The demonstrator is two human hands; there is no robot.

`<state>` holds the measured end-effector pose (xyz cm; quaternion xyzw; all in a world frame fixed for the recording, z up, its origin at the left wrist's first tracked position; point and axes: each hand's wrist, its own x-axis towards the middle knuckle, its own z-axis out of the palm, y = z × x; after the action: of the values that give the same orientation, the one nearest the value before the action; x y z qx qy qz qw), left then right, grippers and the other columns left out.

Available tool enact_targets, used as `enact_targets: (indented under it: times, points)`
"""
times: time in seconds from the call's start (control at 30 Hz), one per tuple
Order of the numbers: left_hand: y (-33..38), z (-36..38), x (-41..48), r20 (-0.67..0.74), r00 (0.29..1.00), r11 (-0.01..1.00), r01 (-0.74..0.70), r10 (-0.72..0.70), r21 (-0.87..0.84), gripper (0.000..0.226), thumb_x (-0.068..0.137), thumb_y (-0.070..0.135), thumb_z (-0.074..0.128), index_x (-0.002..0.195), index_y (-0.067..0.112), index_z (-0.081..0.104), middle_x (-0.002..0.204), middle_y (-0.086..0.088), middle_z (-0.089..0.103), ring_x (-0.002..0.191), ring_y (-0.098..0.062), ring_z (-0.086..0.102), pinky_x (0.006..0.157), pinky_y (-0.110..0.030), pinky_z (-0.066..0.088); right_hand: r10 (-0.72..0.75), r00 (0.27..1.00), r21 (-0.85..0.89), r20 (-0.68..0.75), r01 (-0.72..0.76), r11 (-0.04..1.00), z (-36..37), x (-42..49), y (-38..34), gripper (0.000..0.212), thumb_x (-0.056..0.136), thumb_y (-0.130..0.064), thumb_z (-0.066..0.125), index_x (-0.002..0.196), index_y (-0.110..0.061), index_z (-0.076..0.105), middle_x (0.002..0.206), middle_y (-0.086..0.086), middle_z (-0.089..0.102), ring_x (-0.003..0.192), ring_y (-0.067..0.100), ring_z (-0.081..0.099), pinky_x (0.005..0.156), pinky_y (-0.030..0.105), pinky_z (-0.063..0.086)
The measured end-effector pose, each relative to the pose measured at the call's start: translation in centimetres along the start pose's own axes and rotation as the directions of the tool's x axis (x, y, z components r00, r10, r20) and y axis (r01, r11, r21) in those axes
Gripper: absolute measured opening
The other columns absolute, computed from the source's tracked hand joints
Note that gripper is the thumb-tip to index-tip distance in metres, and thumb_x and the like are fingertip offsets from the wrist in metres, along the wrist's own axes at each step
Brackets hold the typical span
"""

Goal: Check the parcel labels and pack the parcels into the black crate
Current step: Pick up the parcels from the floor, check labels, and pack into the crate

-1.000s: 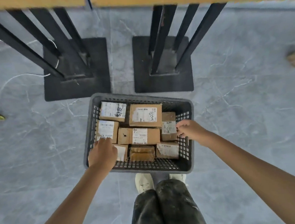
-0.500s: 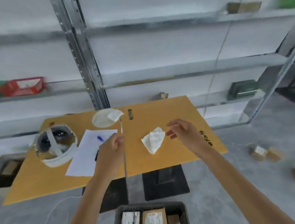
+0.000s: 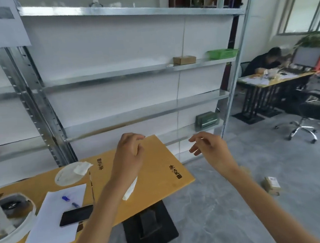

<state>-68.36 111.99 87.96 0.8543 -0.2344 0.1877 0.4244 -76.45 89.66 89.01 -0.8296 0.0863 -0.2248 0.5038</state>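
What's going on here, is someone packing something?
A person is at a wooden table by metal shelving, both hands raised and holding nothing: the left hand over the tabletop, the right hand past its edge. No parcel is being handled; one small labelled parcel lies on the floor to the right. A phone lies on a sheet of paper on the table.

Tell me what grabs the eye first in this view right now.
Two bare hands, left hand and right hand, hang in mid-frame, both empty and loosely curled. Below the left one an orange-brown table carries a white sheet with a black phone partly on it. A parcel lies on the grey floor to the right.
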Motion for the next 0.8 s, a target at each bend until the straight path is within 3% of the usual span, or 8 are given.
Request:
enact_targets:
  times: [0.07, 0.2, 0.33, 0.43, 0.53, 0.67, 0.8]
  points:
    - [0.9, 2.0, 0.1, 0.054, 0.998, 1.0, -0.02, 0.02, -0.015, 0.024, 0.093, 0.013, 0.047, 0.111, 0.024, 0.059, 0.116, 0.012, 0.048, 0.109, -0.001, 0.049, 0.082, -0.006, 0.031, 0.041, 0.998, 0.059, -0.039, -0.038, 0.998, -2.2, -0.4, 1.9, 0.032, 0.095, -0.005, 0.042, 0.079, -0.021, 0.065, 0.066, 0.002, 0.071, 0.068, 0.023, 0.069, 0.072, 0.038, 0.057]
    - [3.2, 6.6, 0.4, 0.17, 0.983, 0.997, -0.07, 0.073, -0.021, 0.022, 0.095, 0.018, 0.046, 0.11, 0.028, 0.057, 0.117, 0.019, 0.043, 0.111, 0.007, 0.038, 0.08, 0.001, 0.028, 0.097, 0.993, 0.152, -0.067, -0.086, 0.985, -6.8, -1.2, 5.8, 0.034, 0.096, 0.0, 0.041, 0.08, -0.016, 0.067, 0.065, 0.006, 0.071, 0.07, 0.028, 0.069, 0.076, 0.043, 0.057]
    - [6.2, 11.9, 0.6, 0.251, 0.965, 0.996, -0.059, 0.075, -0.074, 0.022, 0.095, 0.017, 0.046, 0.111, 0.027, 0.059, 0.117, 0.014, 0.047, 0.108, 0.002, 0.045, 0.082, -0.003, 0.032, 0.14, 0.977, 0.198, -0.162, -0.107, 0.974, -12.3, -1.1, 9.4, 0.033, 0.096, 0.001, 0.039, 0.084, -0.012, 0.067, 0.068, 0.01, 0.071, 0.071, 0.027, 0.069, 0.066, 0.027, 0.055]
    - [8.8, 16.4, 0.9, 0.332, 0.943, 0.99, 0.013, 0.034, -0.139, 0.023, 0.095, 0.014, 0.046, 0.109, 0.026, 0.06, 0.115, 0.012, 0.049, 0.113, -0.003, 0.048, 0.093, -0.016, 0.035, 0.146, 0.973, 0.207, -0.177, -0.109, 0.972, -16.6, -0.5, 11.9, 0.031, 0.096, 0.004, 0.038, 0.087, -0.006, 0.067, 0.07, 0.016, 0.069, 0.069, 0.028, 0.068, 0.066, 0.029, 0.054]
    - [11.0, 21.0, 1.4, 0.418, 0.908, 0.988, 0.045, 0.02, -0.145, 0.023, 0.096, 0.014, 0.045, 0.11, 0.025, 0.06, 0.12, 0.012, 0.048, 0.116, -0.002, 0.044, 0.088, -0.014, 0.037, 0.156, 0.978, 0.183, -0.14, -0.129, 0.975, -21.3, 0.4, 15.0, 0.03, 0.096, 0.007, 0.037, 0.089, 0.0, 0.066, 0.07, 0.017, 0.069, 0.067, 0.024, 0.068, 0.069, 0.026, 0.055]
    - [13.8, 27.4, 2.6, 0.44, 0.898, 0.985, 0.054, 0.025, -0.164, 0.024, 0.096, 0.013, 0.045, 0.112, 0.023, 0.06, 0.121, 0.01, 0.051, 0.113, 0.001, 0.044, 0.092, -0.014, 0.033, 0.177, 0.968, 0.144, -0.176, -0.153, 0.978, -28.6, 2.6, 19.5, 0.032, 0.095, 0.007, 0.038, 0.087, -0.003, 0.066, 0.071, 0.019, 0.068, 0.075, 0.037, 0.066, 0.077, 0.038, 0.055]
    - [16.9, 34.3, 3.9, 0.459, 0.888, 0.982, 0.098, -0.012, -0.163, 0.024, 0.095, 0.01, 0.044, 0.111, 0.018, 0.061, 0.119, 0.006, 0.052, 0.113, -0.005, 0.047, 0.096, -0.019, 0.038, 0.208, 0.955, 0.142, -0.213, -0.18, 0.973, -34.6, 4.9, 23.7, 0.032, 0.096, 0.005, 0.039, 0.086, -0.006, 0.066, 0.07, 0.013, 0.07, 0.068, 0.026, 0.068, 0.069, 0.024, 0.057]
